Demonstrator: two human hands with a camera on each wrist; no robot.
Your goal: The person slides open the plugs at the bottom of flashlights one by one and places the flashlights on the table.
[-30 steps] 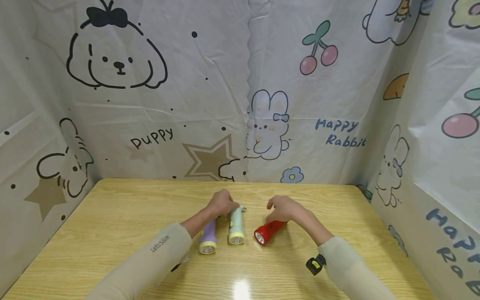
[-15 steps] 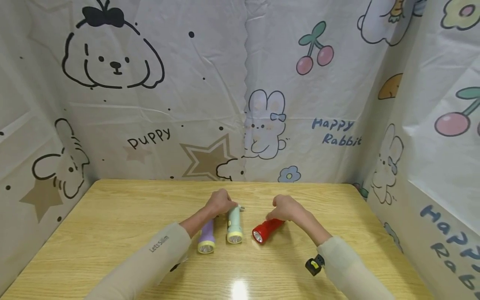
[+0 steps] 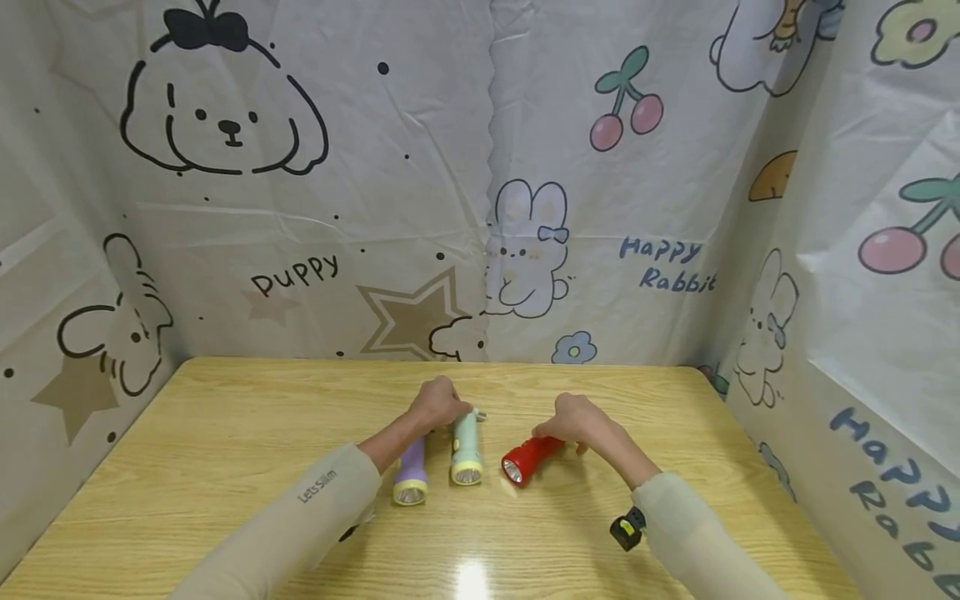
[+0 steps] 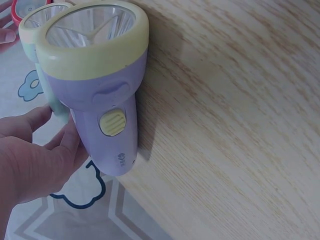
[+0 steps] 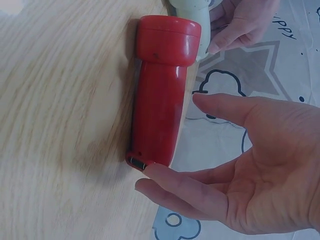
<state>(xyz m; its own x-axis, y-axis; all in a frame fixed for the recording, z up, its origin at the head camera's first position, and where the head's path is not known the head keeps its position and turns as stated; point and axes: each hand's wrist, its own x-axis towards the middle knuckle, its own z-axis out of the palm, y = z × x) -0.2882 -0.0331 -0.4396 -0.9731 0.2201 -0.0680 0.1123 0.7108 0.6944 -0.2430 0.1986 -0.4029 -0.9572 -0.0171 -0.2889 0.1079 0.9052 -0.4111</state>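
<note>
Three flashlights lie on the table, lenses toward me in the head view. My left hand (image 3: 437,404) pinches the tail end of the mint green flashlight (image 3: 467,442), the middle one. Beside it on the left is the purple flashlight (image 3: 412,465) with a pale yellow rim and switch, partly under my left wrist; it fills the left wrist view. On the right, the red flashlight (image 3: 534,457) lies aslant. My right hand (image 5: 265,170) is spread at its tail, fingertips right at the end with a small slot, thumb apart from the barrel.
The wood-grain table (image 3: 285,417) is backed by a pale cartoon-printed cloth (image 3: 420,208), which also hangs along both sides. A black wrist device (image 3: 627,529) sits by my right cuff.
My right hand has shifted slightly right along the red flashlight toward its tail, its fingers loosening. The left hand and the flashlights stay put; the head view has turned slightly right.
</note>
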